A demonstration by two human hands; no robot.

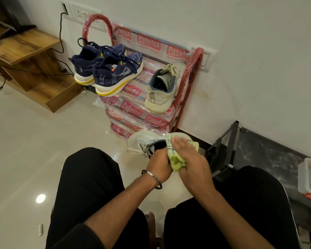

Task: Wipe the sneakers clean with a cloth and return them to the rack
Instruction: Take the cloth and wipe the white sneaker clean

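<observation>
Seated person's view, taking the shoe rack (185,90) as landmark. Pale glossy floor (34,141) lies open to the left of the rack and in front of it, bounded behind by the white wall (250,60), against which the rack stands. A wooden cabinet (34,69) closes the far left of the rack; a dark metal frame (224,151) stands just to its right, along the wall. The rack's tiers are wrapped in red printed plastic. On its top tier sit a pair of navy sneakers (111,71) at the left and one white sneaker (162,90) at the right edge, heels outward. The second white sneaker (142,142) is held in front of the rack's foot, above the floor. The left hand (160,164) grips this sneaker at its opening, fingers curled inside the collar. The right hand (187,157) presses a yellow-green cloth (176,157) against the sneaker's heel side, fingers (178,142) extended and lying flat over the cloth, thumb tucked beneath its lower fold.
</observation>
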